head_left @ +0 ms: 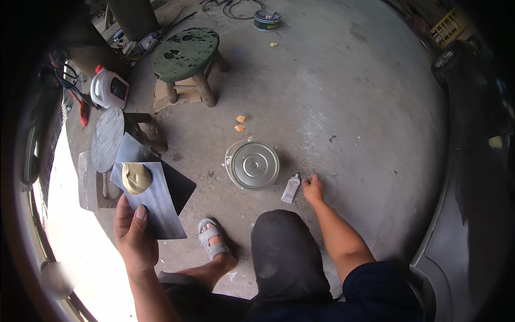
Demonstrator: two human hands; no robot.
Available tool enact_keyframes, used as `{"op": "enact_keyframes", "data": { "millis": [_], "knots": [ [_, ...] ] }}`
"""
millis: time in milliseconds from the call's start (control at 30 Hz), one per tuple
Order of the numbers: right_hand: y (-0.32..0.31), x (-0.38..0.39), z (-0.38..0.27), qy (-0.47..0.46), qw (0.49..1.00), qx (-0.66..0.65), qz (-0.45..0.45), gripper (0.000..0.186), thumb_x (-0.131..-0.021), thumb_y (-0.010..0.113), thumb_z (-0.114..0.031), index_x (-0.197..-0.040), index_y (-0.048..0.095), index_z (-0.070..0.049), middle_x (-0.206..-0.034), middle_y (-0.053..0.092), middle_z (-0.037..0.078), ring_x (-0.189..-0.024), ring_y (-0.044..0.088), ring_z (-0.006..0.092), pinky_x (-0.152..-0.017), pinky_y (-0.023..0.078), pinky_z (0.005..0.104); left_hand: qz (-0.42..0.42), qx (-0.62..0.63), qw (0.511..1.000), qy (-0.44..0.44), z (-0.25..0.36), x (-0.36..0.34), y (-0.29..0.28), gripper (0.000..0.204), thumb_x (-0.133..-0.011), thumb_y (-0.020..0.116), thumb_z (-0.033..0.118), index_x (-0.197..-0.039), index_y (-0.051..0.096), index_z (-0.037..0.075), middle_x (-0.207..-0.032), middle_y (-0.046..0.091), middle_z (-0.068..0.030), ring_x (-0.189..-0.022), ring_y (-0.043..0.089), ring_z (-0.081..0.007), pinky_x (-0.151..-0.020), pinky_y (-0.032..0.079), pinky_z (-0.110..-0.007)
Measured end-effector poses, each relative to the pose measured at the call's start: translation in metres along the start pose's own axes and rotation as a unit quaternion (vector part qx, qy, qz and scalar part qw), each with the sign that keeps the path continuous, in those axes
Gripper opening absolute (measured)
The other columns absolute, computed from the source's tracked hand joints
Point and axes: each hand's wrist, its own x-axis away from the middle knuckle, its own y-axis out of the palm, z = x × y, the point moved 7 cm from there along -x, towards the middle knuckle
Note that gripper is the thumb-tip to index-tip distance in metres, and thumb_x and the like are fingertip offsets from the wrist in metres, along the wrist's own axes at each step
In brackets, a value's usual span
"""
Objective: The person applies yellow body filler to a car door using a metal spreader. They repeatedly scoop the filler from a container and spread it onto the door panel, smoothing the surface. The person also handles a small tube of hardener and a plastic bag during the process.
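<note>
My left hand (137,239) is closed on a flat grey metal sheet, the thumb on top. Near its far edge sits a smooth beige dollop of putty (135,177). A darker plate (177,185) shows behind the sheet; whether my fingers grip it too is hidden. My right hand (313,189) is low over the floor with its fingers pinched together; anything between them is too small to make out. Just left of those fingers lies a white squeeze tube (291,189), its narrow end pointing away from me. A round metal can (254,165) with its lid on stands left of the tube.
Two wooden stools, one green (188,51) and one grey (108,139), stand ahead and left. Beyond the grey one is a white jug (109,88) with a red cap. A dark green tin (267,20) is far off. A car (466,161) stands along the right.
</note>
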Motion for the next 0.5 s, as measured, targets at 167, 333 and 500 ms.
{"op": "enact_keyframes", "data": {
  "millis": [167,333,500],
  "knots": [
    [0.046,0.002,0.039,0.026,0.999,0.031,0.005,0.051,-0.076,0.075,-0.034,-0.107,0.05,-0.001,-0.093,0.066,0.018,-0.089,0.064,0.0361,-0.079,0.05,0.0441,-0.046,-0.007,0.999,-0.012,-0.006,-0.001,0.007,0.045,-0.093,0.051,0.005,-0.137,0.042,-0.001,-0.131,0.053,-0.0108,-0.119,0.051,-0.0202,-0.105,0.035,-0.035],
    [0.053,0.012,0.005,0.072,0.99,0.115,-0.027,0.067,-0.074,0.073,-0.043,-0.116,0.044,0.001,-0.11,0.061,0.022,-0.103,0.06,0.0395,-0.087,0.048,0.0473,-0.023,-0.017,0.999,-0.02,-0.013,0.005,0.005,0.044,-0.092,0.053,0.005,-0.135,0.044,-0.001,-0.127,0.056,-0.0098,-0.115,0.054,-0.0188,-0.102,0.038,-0.034],
    [0.046,0.015,-0.002,0.076,0.983,0.161,-0.041,0.071,-0.071,0.074,-0.042,-0.117,0.043,0.003,-0.109,0.061,0.024,-0.102,0.061,0.0398,-0.087,0.049,0.047,-0.036,-0.013,0.999,-0.021,-0.013,0.002,0.012,0.042,-0.092,0.054,0.005,-0.133,0.046,-0.001,-0.124,0.058,-0.0097,-0.112,0.055,-0.018,-0.1,0.04,-0.033]
  ]
}}
